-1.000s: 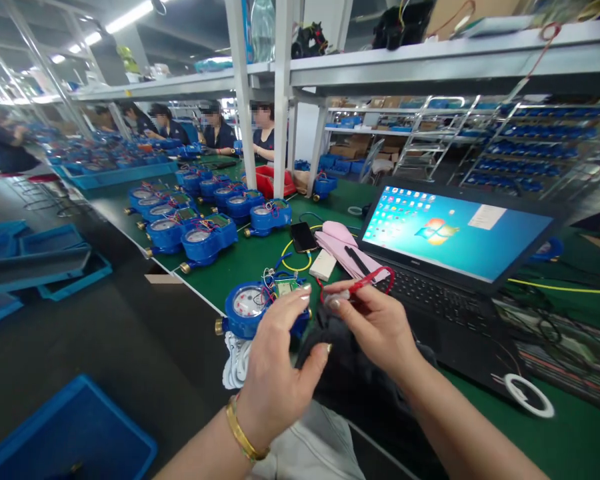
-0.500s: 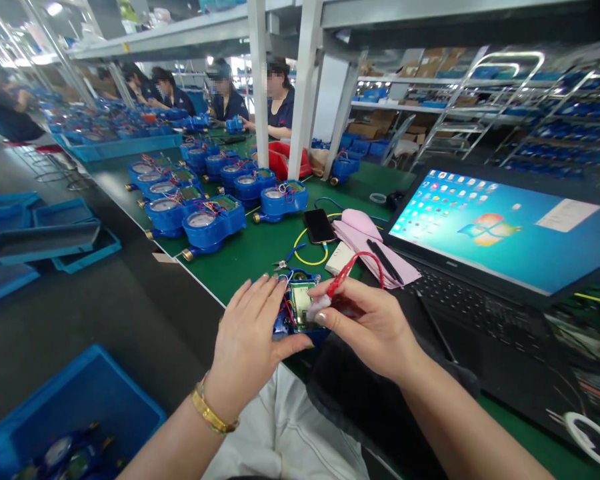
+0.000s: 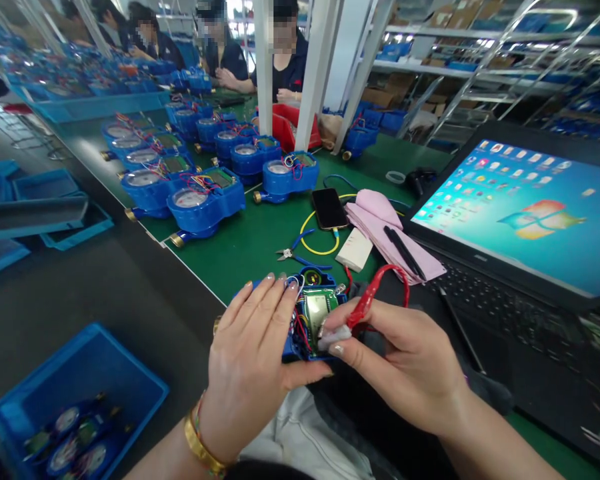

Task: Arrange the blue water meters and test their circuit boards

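A blue water meter (image 3: 300,347) lies at the green bench's near edge, its circuit board and small display (image 3: 317,310) exposed. Across its left part my left hand (image 3: 253,333) is spread, thumb along the near side, holding it. My right hand (image 3: 405,360) pinches a whitish probe (image 3: 336,339) at the end of a red-wrapped cable (image 3: 375,293). The probe's tip is at the board, below the display; whether it touches is hidden by my fingers. Loose thin wires (image 3: 300,327) show between my left fingers and the board.
Beyond my hands lie cutters (image 3: 293,253), a phone (image 3: 329,209), a white box (image 3: 355,249) and a pink cloth (image 3: 387,230). A laptop (image 3: 525,207) stands right. Several blue meters (image 3: 205,207) fill the far left bench. A blue bin (image 3: 145,393) holds more meters. People sit opposite.
The view has tilted down and come closer, so the bench items appear larger. Both hands keep their hold, with the probe still at the board.
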